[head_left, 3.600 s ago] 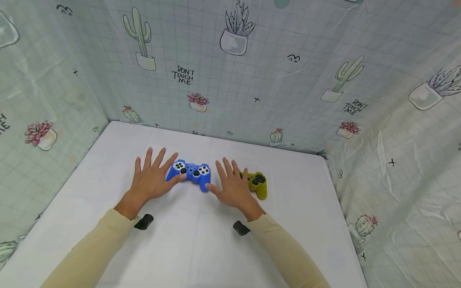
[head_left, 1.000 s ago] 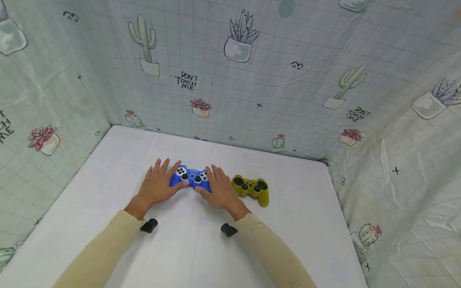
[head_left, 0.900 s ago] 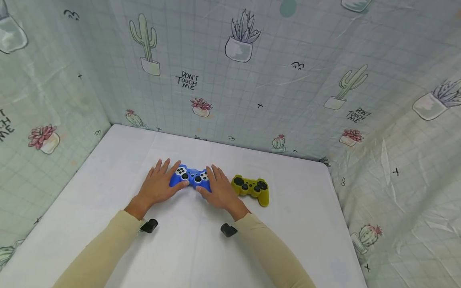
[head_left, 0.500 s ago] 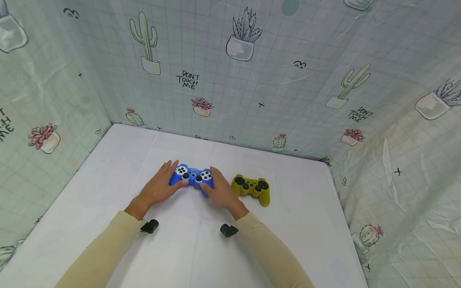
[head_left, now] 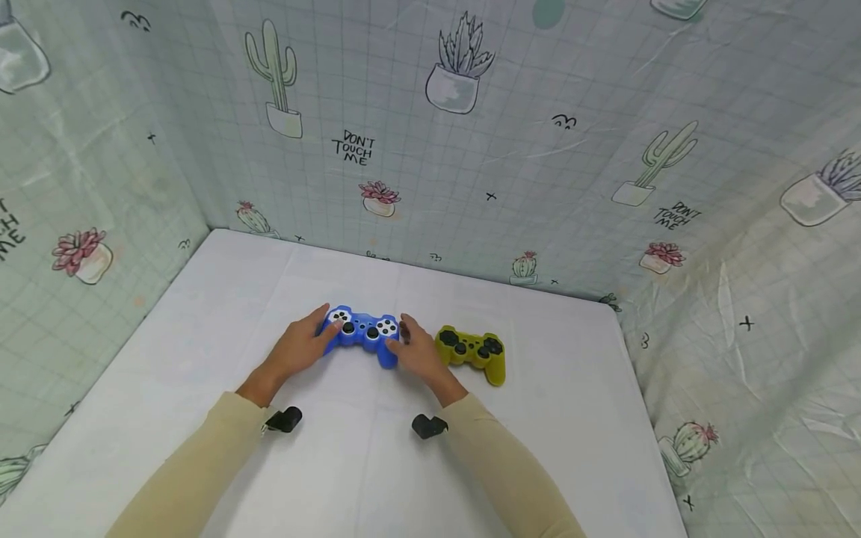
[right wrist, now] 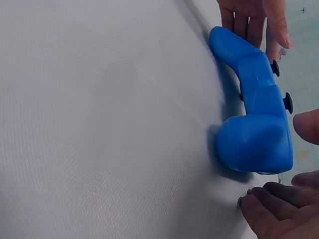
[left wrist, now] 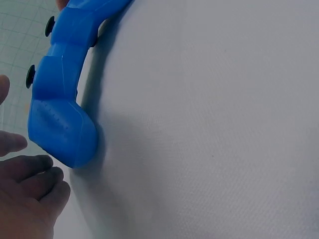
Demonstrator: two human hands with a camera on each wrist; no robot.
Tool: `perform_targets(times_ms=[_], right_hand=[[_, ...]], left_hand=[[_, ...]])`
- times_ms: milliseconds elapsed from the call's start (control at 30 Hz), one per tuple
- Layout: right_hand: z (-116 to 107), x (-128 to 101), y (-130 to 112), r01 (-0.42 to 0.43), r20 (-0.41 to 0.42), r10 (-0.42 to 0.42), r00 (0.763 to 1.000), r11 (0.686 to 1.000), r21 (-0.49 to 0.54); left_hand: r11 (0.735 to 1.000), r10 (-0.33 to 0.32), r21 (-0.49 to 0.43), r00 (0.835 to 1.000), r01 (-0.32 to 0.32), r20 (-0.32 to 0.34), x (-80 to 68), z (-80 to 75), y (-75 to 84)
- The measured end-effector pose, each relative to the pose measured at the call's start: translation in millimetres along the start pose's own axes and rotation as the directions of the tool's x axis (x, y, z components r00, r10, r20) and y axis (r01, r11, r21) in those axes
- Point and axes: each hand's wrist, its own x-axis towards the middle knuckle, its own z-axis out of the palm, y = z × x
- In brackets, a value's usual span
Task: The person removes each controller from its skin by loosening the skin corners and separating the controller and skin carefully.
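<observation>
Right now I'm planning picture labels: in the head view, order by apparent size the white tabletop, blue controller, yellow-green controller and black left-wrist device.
1. White tabletop
2. Blue controller and yellow-green controller: too alike to rank, both partly covered
3. Black left-wrist device

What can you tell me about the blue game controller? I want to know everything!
The blue controller is smooth and plastic-looking, with two black sticks and white patches bearing dark buttons. It lies buttons-up on the white table, its handles toward the head camera. The left hand and right hand flank it; whether either touches it is unclear.
</observation>
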Motion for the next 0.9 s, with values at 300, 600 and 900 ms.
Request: perform_targets(times_ms=[300, 600, 900], right_hand=[[-2, 7, 2, -0.035, -0.034, 0.042, 0.999, 0.982, 0.184], [-4, 15, 0, -0.113, -0.043, 0.130, 0.991, 0.954, 0.279], [-6, 21, -9, -0.276, 0.009, 0.287, 0.958, 0.914, 0.298]], left_hand=[[0.980, -0.139, -0.147, 0.990, 0.135, -0.017, 7.4, -2.4, 5.3], [0.924, -0.260, -0.291, 0.966, 0.248, -0.001, 14.1, -6.2, 1.3], [0.909, -0.302, -0.293, 0.953, 0.295, 0.024, 18.7, -7.9, 2.8]])
